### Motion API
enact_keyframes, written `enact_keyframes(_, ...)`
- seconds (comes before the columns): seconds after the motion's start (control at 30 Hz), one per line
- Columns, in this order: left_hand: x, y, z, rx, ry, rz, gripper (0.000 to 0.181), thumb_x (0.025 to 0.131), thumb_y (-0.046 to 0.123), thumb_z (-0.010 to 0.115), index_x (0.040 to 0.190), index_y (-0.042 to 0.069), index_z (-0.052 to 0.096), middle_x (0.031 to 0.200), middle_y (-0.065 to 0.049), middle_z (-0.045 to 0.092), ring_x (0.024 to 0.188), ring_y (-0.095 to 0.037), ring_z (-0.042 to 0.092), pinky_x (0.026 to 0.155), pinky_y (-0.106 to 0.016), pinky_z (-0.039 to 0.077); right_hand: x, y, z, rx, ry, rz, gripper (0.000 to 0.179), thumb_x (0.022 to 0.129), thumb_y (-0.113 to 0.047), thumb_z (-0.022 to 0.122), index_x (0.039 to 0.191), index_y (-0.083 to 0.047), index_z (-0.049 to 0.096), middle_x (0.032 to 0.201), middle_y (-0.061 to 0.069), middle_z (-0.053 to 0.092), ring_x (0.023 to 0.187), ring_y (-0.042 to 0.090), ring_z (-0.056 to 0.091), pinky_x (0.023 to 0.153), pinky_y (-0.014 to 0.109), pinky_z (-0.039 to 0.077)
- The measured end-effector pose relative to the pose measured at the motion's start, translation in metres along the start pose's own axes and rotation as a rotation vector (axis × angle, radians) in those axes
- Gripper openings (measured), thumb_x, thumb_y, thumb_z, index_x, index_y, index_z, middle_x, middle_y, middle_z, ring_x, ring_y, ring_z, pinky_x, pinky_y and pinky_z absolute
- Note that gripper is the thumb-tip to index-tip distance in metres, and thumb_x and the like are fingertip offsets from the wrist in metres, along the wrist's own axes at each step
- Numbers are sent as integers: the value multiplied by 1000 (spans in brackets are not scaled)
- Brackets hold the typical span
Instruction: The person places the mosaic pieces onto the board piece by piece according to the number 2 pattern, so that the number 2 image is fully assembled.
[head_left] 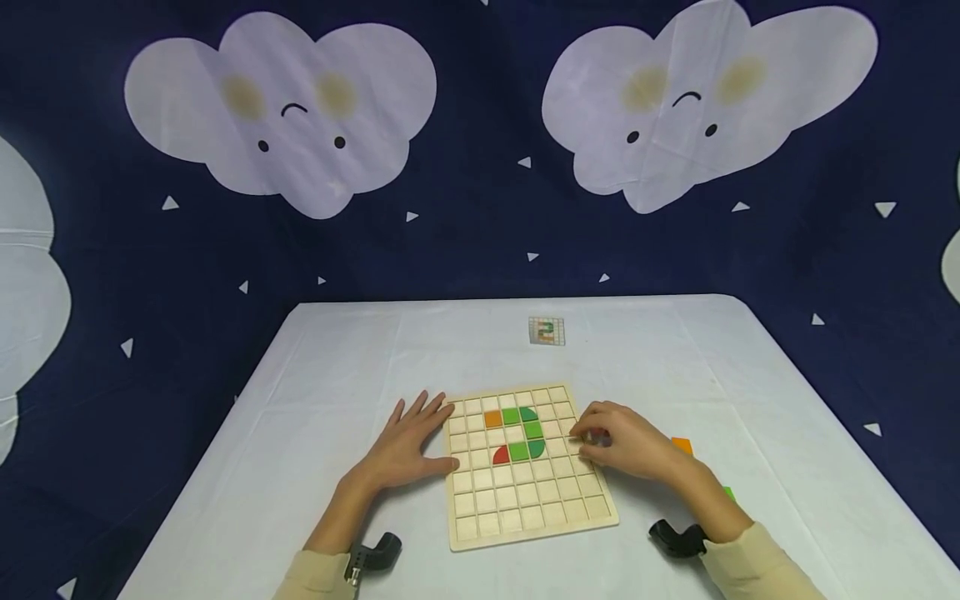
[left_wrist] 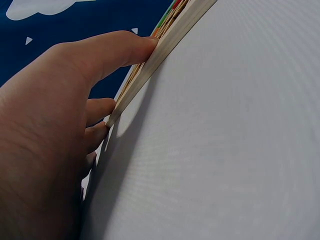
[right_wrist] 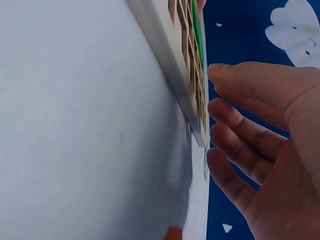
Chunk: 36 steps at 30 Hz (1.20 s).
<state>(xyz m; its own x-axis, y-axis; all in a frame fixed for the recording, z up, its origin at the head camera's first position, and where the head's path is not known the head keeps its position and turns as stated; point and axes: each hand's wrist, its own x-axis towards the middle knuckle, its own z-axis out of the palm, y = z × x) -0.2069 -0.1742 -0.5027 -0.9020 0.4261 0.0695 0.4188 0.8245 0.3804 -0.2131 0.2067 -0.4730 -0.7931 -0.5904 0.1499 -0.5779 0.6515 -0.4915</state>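
A pale wooden grid board (head_left: 532, 496) lies on the white table in the head view. Set in its cells are an orange square (head_left: 492, 419), several green pieces (head_left: 533, 430) and a red quarter-round piece (head_left: 501, 455), forming a bent line. My left hand (head_left: 405, 450) rests at the board's left edge, fingers spread and thumb touching the rim (left_wrist: 145, 75). Over the board's right edge hovers my right hand (head_left: 626, 442), fingers loosely bent, thumb and index apart. Something reddish shows behind its fingers, mostly hidden. In the right wrist view no piece is visible in this hand (right_wrist: 270, 135).
A small pattern card (head_left: 547, 331) lies on the table beyond the board. An orange piece (head_left: 682, 445) and a green piece (head_left: 729, 493) are partly hidden by the right forearm. A dark blue cloth with clouds (head_left: 480, 242) hangs behind the table.
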Motion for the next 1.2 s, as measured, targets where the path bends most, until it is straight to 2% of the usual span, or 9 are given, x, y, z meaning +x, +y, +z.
enact_keyframes(0.23, -1, 0, -1, 2, 1, 1, 93, 76, 68, 63, 150, 19, 36, 157, 1, 23, 145, -22, 8, 116, -46, 1, -12, 9, -6, 4, 13, 33, 23, 82, -19, 77, 104, -21, 73, 96, -12, 61, 79, 11, 54, 66, 25, 45)
enact_keyframes(0.5, -1, 1, 0, -6, 1, -6, 93, 76, 68, 62, 150, 20, 36, 157, 2, 23, 145, -21, 8, 116, -46, 1, -26, 21, -13, 12, 34, 99, 23, 82, -21, 77, 105, -21, 72, 93, -12, 61, 80, 10, 55, 68, 27, 48)
enact_keyframes(0.93, -1, 1, 0, -7, 2, 3, 93, 76, 67, 63, 150, 19, 36, 157, 1, 23, 145, -23, 9, 116, -47, 1, -51, 39, -25, 13, 104, 134, 24, 80, -19, 79, 103, -21, 72, 87, -12, 60, 76, 10, 54, 66, 26, 48)
enact_keyframes(1.2, 0, 0, 1, -3, -3, -7, 93, 76, 68, 63, 151, 20, 35, 157, 3, 22, 145, -21, 8, 116, -45, 0, -64, 49, -30, 23, 114, 164, 24, 82, -23, 78, 105, -20, 72, 86, -13, 59, 74, 10, 53, 61, 24, 47)
